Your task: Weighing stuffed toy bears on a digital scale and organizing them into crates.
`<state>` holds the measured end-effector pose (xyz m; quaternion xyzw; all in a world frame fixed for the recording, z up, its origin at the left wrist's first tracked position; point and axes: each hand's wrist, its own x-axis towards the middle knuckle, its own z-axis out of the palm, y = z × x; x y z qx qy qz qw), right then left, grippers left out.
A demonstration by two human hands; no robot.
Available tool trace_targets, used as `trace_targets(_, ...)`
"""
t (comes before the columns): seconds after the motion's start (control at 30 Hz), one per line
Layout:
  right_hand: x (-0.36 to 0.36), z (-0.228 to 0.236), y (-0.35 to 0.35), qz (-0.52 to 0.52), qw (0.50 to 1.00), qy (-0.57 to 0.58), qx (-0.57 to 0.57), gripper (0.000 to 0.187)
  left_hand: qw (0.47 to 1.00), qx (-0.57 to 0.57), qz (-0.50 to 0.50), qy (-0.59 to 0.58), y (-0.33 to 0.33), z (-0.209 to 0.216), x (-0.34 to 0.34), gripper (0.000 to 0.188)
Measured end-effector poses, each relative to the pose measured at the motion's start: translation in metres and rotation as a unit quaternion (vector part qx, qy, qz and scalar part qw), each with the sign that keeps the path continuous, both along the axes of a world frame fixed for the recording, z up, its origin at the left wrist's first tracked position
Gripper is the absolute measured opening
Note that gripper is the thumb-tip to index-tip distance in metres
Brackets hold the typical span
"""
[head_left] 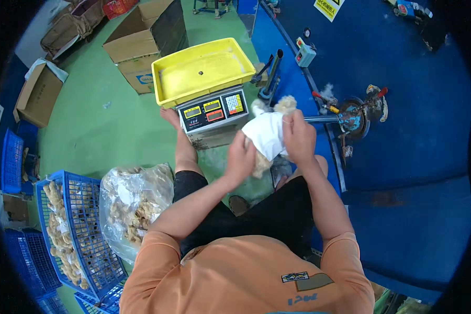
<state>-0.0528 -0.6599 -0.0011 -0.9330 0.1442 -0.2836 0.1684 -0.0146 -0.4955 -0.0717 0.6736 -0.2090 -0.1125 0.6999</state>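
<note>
Left: blue crate (85,209) and, beside it, a clear bag (124,184), both holding tan plush pieces (60,225). Ahead: scale (217,112) under yellow tray (193,68). Tan plush toy (270,132) held up just right of the scale, left hand (239,158) and right hand (299,138) gripping opposite sides. White cloth (266,138) around its middle. Judged step: straightening cloth; next move calls for one steady grip, one tugging.

Ahead of the L hand (240,158), the digital scale (214,112) w/ yellow tray (191,70) stood in the way; above the tray was free room. The horizontal metal pipe (322,119) was close to the R hand (300,138). At lower L, the clear plastic bag (133,201) & blue crate (86,206) blocked passage.
</note>
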Motion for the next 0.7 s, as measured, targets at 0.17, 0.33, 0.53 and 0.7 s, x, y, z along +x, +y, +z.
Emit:
trace_targets(0.17, -0.005, 0.004, -0.019, -0.007, 0.997, 0.052, -0.061, 0.015, 0.965, 0.075, 0.047, -0.246, -0.012, -0.015, -0.04, 0.022)
trace_targets(0.33, -0.006, 0.018, -0.04, -0.054, 0.996, 0.049, -0.057, 0.016, 0.973, 0.042, -0.062, -0.22, -0.044, -0.005, -0.018, 0.028)
trace_targets(0.53, 0.026, 0.017, -0.041, 0.265, 0.936, 0.1, -0.207, 0.03, 0.988, 0.084, -0.116, 0.058, -0.033, -0.041, 0.003, 0.03)
trace_targets(0.7, 0.021, 0.026, -0.065, 0.271, 0.932, 0.143, -0.194, 0.033, 0.987, -0.142, -0.046, 0.063, -0.016, 0.031, 0.026, 0.038)
